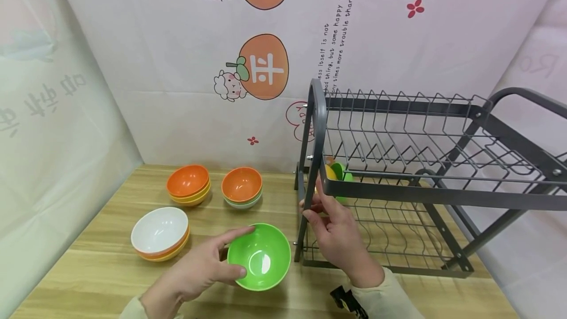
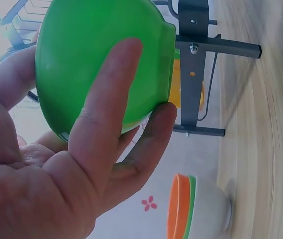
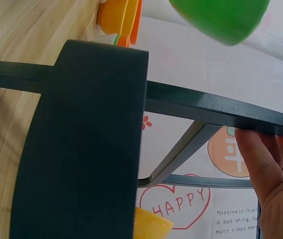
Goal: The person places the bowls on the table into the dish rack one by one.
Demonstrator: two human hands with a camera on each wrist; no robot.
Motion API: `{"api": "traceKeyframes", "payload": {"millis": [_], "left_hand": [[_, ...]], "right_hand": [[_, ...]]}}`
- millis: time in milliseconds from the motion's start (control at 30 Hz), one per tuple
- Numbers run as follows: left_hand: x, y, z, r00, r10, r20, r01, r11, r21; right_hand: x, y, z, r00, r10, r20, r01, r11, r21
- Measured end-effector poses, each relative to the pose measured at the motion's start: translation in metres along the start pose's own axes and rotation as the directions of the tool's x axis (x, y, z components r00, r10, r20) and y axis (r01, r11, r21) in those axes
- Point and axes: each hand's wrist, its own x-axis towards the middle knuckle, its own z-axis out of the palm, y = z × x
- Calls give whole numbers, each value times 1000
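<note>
A green bowl (image 1: 266, 255) is held by my left hand (image 1: 201, 262), tilted so its inside faces the head camera. The thumb lies at its near rim, and in the left wrist view the fingers (image 2: 104, 107) spread along its outside. My right hand (image 1: 338, 233) pinches the front left post of a dark grey two-tier dish rack (image 1: 316, 137). In the right wrist view, thumb and fingers sit on opposite sides of that post (image 3: 216, 104). Behind the post, a yellow bowl (image 1: 330, 173) and a green one (image 1: 343, 181) stand on the lower tier, partly hidden.
Left of the rack, three bowl stacks stand on the wooden table: one orange-topped at the back left (image 1: 188, 181), another orange-topped nearer the rack (image 1: 241, 185), and a white-topped stack (image 1: 159, 230) in front. A black strap piece (image 1: 347, 302) shows by the right sleeve.
</note>
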Motion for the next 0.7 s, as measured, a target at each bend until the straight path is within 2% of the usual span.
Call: {"api": "traceKeyframes", "payload": {"millis": [167,233,300,367,433,500,567,700], "left_hand": [[3,2,5,1000,-6,12,7,1000,-14],[3,2,7,1000,-8,17,8,1000,-22],[4,3,8,1000,-10,19,10,1000,-26],[4,3,9,1000,-13,15,13,1000,-24],[4,4,10,1000,-15,7,15,1000,-18],[4,4,11,1000,-15,2,15,1000,-16],[4,5,11,1000,-15,2,15,1000,-18],[3,7,13,1000,-10,7,10,1000,-22]], "right_hand": [[-2,-6,-1,998,66,-26,-67,997,-37],[-3,-11,-2,992,102,-75,-106,993,-52],[-6,-15,-3,979,129,-155,-136,990,-35],[-11,-20,-5,958,177,-227,-176,984,26],[-16,-25,-8,939,229,-255,-210,972,102],[-21,-29,-10,929,299,-217,-267,950,164],[-26,-35,-11,912,385,-140,-356,914,192],[-35,-44,-12,870,492,33,-484,841,242]]}}
